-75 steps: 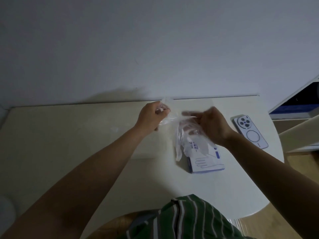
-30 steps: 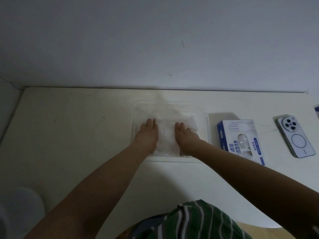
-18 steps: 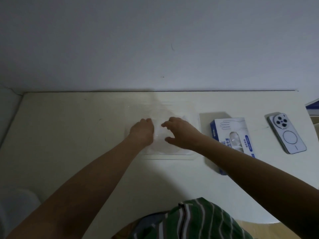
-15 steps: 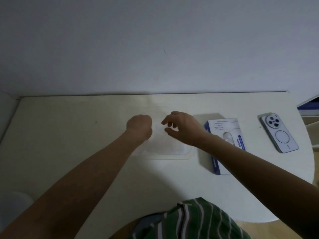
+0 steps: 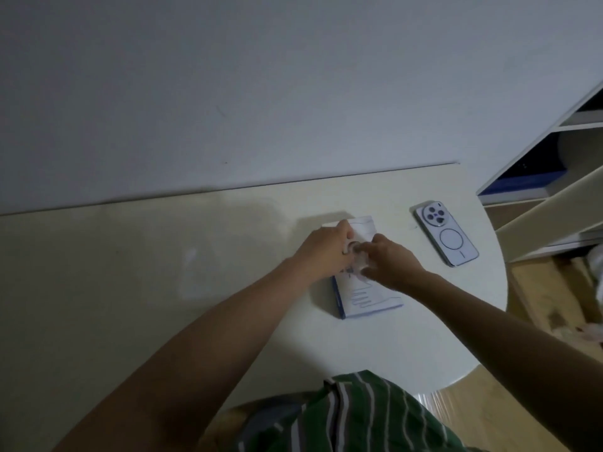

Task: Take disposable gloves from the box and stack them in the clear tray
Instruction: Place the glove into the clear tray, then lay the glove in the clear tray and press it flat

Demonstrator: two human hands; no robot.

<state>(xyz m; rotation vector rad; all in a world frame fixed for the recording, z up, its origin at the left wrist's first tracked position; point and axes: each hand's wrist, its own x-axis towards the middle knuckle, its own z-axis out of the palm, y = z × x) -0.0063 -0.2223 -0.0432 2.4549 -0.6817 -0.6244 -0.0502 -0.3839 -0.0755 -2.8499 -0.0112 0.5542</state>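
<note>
Head view: one wide frame, dim and soft. Entries run from the body outward, with places given from the glove box point(image 5: 365, 298).
Striped shirt point(image 5: 346, 419): green and white, at the bottom edge on the near side of the box.
Table point(image 5: 130, 321): pale top, rounded on the side to the right of the box. It carries everything below except the shelf unit.
Glove box: white and blue carton lying flat. The printed hand outline on its near end is in view; both hands cover its far half.
Left hand point(image 5: 323, 252): over the box from its left, fingers curled at the opening and gripping clear film. Judged to steady the carton as well, so it does not lift with the pull.
Right hand point(image 5: 391, 265): over the box from its right, fingertips pinched narrow on the same film.
Glove point(image 5: 354, 256): translucent bunch between the two hands, at the box opening. Judged not yet free.
Clear tray point(image 5: 186, 272): left of the box, only a faint pale patch with edges hard to trace. Contents cannot be made out.
Path: the table between box and tray looks bare. The person's own left forearm lies across that line.
Phone point(image 5: 447, 234): face down, right of the box and apart from it, so off the leftward route.
Shelf unit point(image 5: 538, 190): far right of the box, off the table.
Wall point(image 5: 261, 93): plain, beyond the box.
</note>
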